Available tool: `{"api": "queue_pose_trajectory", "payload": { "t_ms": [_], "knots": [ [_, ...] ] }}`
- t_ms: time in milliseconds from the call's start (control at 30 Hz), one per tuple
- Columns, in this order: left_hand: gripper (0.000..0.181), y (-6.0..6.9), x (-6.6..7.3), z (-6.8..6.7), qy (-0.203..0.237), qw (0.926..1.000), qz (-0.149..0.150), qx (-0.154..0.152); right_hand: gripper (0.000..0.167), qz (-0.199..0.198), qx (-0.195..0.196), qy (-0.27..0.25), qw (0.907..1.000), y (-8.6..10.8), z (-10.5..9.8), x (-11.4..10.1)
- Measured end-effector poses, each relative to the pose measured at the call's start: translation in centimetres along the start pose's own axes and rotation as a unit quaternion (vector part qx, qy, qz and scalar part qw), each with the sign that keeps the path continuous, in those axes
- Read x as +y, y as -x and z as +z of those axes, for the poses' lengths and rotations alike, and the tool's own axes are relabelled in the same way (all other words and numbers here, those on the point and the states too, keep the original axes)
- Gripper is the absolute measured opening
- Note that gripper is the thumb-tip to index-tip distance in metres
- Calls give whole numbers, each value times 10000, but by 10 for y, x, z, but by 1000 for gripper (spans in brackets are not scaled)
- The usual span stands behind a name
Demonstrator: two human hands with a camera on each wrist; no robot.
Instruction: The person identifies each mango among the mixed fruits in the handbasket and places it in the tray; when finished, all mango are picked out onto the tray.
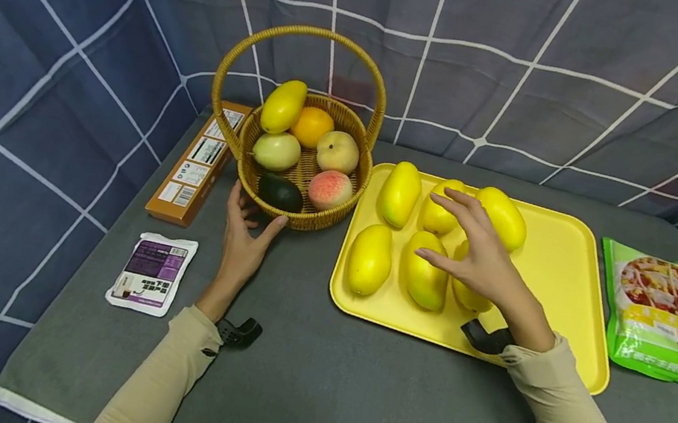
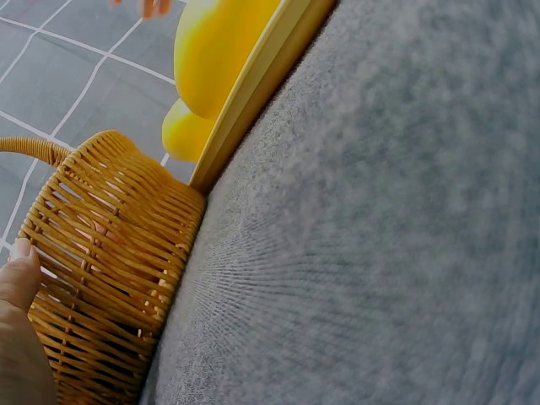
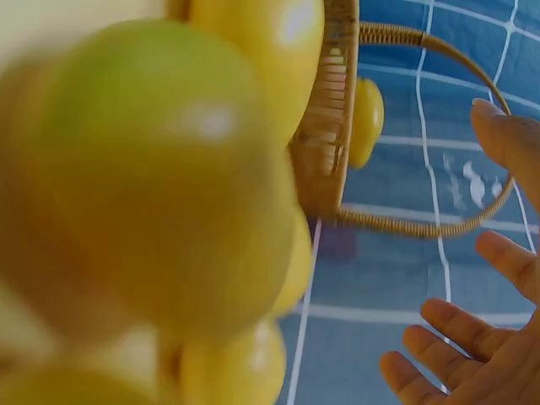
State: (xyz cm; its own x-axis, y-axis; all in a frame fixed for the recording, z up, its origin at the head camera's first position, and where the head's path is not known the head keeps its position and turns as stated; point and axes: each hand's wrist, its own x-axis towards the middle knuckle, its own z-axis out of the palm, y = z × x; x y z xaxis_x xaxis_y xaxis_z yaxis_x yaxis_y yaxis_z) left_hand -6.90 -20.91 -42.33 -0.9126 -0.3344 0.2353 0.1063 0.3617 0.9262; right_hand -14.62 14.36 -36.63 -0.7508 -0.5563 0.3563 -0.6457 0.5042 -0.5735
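Note:
My left hand (image 1: 243,244) rests against the front left of a wicker basket (image 1: 310,221), thumb and fingers spread along its outside. In the left wrist view the thumb (image 2: 18,274) touches the woven wall. Inside the basket lie a yellow mango (image 1: 283,106), an orange (image 1: 312,127), a pale round fruit (image 1: 338,152), a pale green fruit (image 1: 276,151), a dark green avocado (image 1: 280,192) and a peach (image 1: 331,190). Above several yellow mangoes (image 1: 426,270) on a yellow tray (image 1: 558,280), my right hand (image 1: 484,256) hovers with fingers spread, holding nothing.
Left of the basket lies an orange-brown box (image 1: 190,170), with a white and purple packet (image 1: 152,274) nearer me. A green food bag (image 1: 661,317) lies right of the tray. The basket's tall handle (image 1: 309,31) arches over it. Behind hangs a blue checked cloth (image 1: 456,88).

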Motion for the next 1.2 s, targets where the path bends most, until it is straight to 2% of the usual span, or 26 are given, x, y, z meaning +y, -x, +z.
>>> {"api": "queue_pose_trajectory", "payload": {
  "t_ms": [200,367,600,833,933,1100,1200],
  "knots": [
    [90,1,-2,-1,26,10000,-49,6,75,-150,-410,-346,9984,-48,24,-19],
    [91,0,-1,-1,86,10000,-17,44,72,-441,-636,-540,9955,-88,43,-30],
    [90,-1,1,1,38,10000,-18,15,70,-415,-864,-579,9937,-122,59,-32],
    [96,-9,-36,6,-48,9999,36,109,71,-408,-1119,-818,9895,-153,73,-37],
    [96,-10,-40,4,-111,9998,38,136,72,-303,-1223,-880,9881,-170,80,-40],
    [94,-10,-40,4,-191,9998,8,114,75,-36,-1380,-614,9885,-196,90,-44],
    [94,-8,-41,5,-196,9997,-1,113,77,-71,-1566,-563,9860,-208,98,-48]
  ]
}}
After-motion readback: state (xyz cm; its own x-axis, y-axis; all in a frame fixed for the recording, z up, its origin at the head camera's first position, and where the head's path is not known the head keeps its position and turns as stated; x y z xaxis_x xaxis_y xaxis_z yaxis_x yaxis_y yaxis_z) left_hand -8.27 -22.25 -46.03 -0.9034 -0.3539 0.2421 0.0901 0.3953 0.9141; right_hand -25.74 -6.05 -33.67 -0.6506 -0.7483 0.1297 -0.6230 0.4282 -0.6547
